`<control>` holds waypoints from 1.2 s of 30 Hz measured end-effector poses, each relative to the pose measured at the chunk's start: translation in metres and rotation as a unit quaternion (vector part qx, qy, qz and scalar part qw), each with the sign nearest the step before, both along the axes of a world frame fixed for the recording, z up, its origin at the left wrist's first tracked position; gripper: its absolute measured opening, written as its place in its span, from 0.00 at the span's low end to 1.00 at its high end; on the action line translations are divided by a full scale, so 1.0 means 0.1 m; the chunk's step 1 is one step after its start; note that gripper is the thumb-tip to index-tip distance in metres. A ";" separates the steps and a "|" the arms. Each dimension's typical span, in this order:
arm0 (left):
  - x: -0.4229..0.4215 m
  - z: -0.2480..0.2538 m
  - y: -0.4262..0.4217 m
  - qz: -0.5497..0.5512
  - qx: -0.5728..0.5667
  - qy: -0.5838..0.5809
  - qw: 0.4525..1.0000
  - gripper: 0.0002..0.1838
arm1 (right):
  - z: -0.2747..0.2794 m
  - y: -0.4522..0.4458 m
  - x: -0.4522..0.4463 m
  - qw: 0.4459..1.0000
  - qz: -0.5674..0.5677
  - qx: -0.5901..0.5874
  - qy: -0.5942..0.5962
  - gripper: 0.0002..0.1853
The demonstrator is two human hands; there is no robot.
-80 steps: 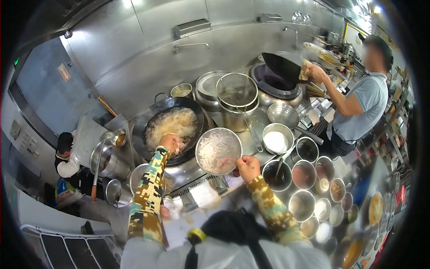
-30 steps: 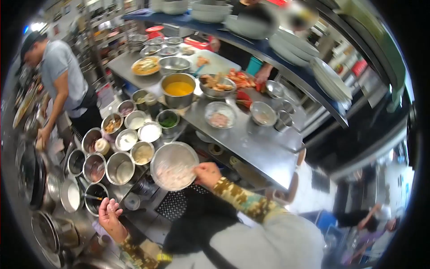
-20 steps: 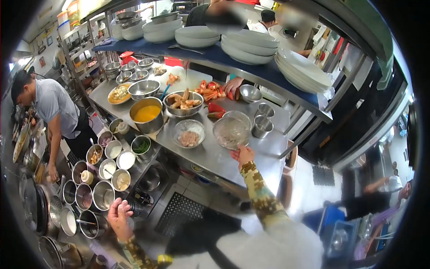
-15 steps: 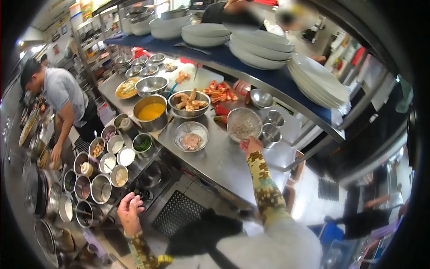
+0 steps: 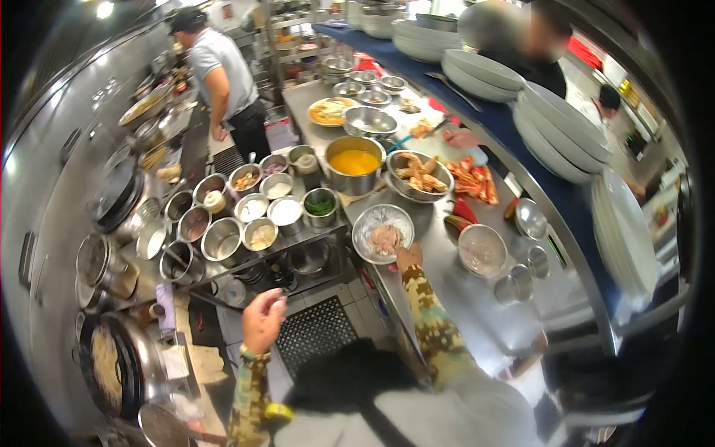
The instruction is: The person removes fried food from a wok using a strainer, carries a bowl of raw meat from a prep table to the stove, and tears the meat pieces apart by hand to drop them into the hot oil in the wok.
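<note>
My right hand (image 5: 408, 258) pinches the lower right rim of a metal bowl (image 5: 362, 240) that holds pale pink meat (image 5: 385, 239) and white powder. That bowl is on the steel counter. My left hand (image 5: 264, 320) hovers over the floor gap, its fingers loosely bent and somewhat blurred, with nothing visible in them. Farther right on the counter, apart from my hands, stands a bowl (image 5: 482, 251) with a whitish coating inside.
Several seasoning pots (image 5: 222, 239) crowd the left shelf. A pot of orange liquid (image 5: 354, 161) and a bowl of browned pieces (image 5: 419, 176) stand behind. Stacked plates (image 5: 558, 134) line the overhead shelf. A co-worker (image 5: 227, 74) stands at back left. A wok (image 5: 112, 365) is at lower left.
My right hand has let go of the whitish bowl, now resting on the counter, and has moved left to the meat bowl. The view has turned left, showing the wok again.
</note>
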State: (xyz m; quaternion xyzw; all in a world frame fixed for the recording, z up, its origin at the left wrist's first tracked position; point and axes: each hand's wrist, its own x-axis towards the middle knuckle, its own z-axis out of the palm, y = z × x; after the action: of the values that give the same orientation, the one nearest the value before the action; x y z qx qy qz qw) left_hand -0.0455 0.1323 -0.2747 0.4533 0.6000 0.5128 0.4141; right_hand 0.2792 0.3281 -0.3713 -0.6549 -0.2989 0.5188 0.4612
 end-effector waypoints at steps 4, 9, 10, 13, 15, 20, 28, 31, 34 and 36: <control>0.33 0.13 0.42 -0.090 0.121 0.265 0.952 0.19 | 0.40 -0.67 -0.71 0.982 0.170 0.058 0.057 0.26; 0.43 -0.29 0.61 -0.150 -0.007 0.528 0.836 0.22 | 0.53 -1.19 -1.34 0.950 0.297 0.067 0.065 0.29; 0.40 -0.34 0.60 -0.119 -0.032 0.504 0.855 0.22 | 0.52 -1.24 -1.38 0.950 0.295 0.078 0.061 0.30; 0.18 -0.65 0.73 -0.054 -0.061 0.449 0.890 0.18 | -0.04 -1.12 -1.43 0.937 0.330 0.112 0.002 0.31; 0.04 -0.41 0.75 -0.058 0.020 0.308 0.949 0.20 | 0.40 -1.17 -1.45 0.943 0.327 0.035 0.047 0.31; -0.20 -0.50 0.70 -0.132 0.092 0.388 0.907 0.29 | 0.29 -1.03 -1.48 0.930 0.319 0.179 -0.024 0.33; 0.18 -0.42 0.63 -0.148 -0.085 0.531 0.830 0.28 | 0.35 -1.16 -1.48 0.914 0.316 0.220 -0.128 0.35; 0.04 -0.65 0.81 -0.103 0.045 0.427 0.897 0.33 | 0.65 -1.16 -1.42 0.938 0.327 0.098 -0.060 0.36; 0.17 -0.48 0.78 -0.121 0.027 0.436 0.891 0.38 | 0.05 -0.97 -1.39 0.902 0.310 0.241 -0.179 0.39; 0.46 -0.24 0.66 -0.121 -0.058 0.460 0.878 0.39 | 0.46 -1.07 -1.31 0.915 0.337 0.160 -0.153 0.39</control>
State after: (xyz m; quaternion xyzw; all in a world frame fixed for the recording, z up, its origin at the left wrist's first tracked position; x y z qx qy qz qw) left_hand 0.0006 0.1987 -0.2988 0.6825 0.6920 0.1569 0.1752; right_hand 0.1484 0.2214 -0.3249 -0.5044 -0.6477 0.4818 0.3064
